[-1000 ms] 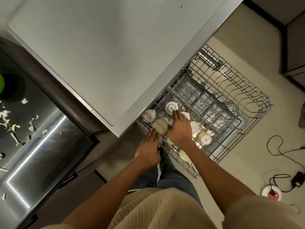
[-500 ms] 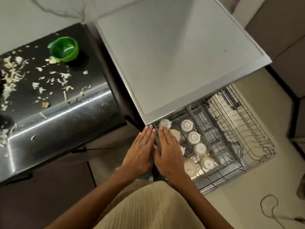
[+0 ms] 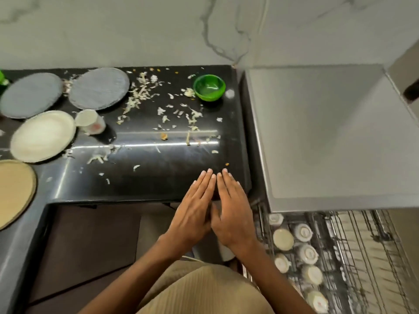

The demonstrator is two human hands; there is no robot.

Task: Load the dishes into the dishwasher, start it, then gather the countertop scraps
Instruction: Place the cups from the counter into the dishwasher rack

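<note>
Fingers (image 3: 205, 184) of left hand (image 3: 192, 214) straight and together, holding nothing; fingers (image 3: 229, 184) of right hand (image 3: 233, 216) likewise straight, empty, thumbs touching at the middle. Both hands flat, side by side, tips over the near right corner of the black desk (image 3: 158, 173).

Just beside the right hand at 4 o'clock: pulled-out dishwasher rack (image 3: 362, 257), wire, carrying upturned cups (image 3: 303, 232) in rows along its left side. Directly above the rack at 12 o'clock: grey dishwasher top (image 3: 317, 132).

Scattered over the desk at 11 o'clock from the hands: pale shredded scraps (image 3: 140, 91), thickest toward the back, with a few orange bits near the front edge. Green bowl (image 3: 209, 87) at 12 o'clock from the hands, near the back right corner of the desk.

Farther out at 10 o'clock: white cup (image 3: 90, 121) lying tilted, just beside a white plate (image 3: 43, 135). Behind these, two grey plates (image 3: 98, 88), blurred. At 9 o'clock, on the left edge, a tan plate (image 3: 13, 191), partly cut off. Marbled wall (image 3: 204, 26) behind everything.
</note>
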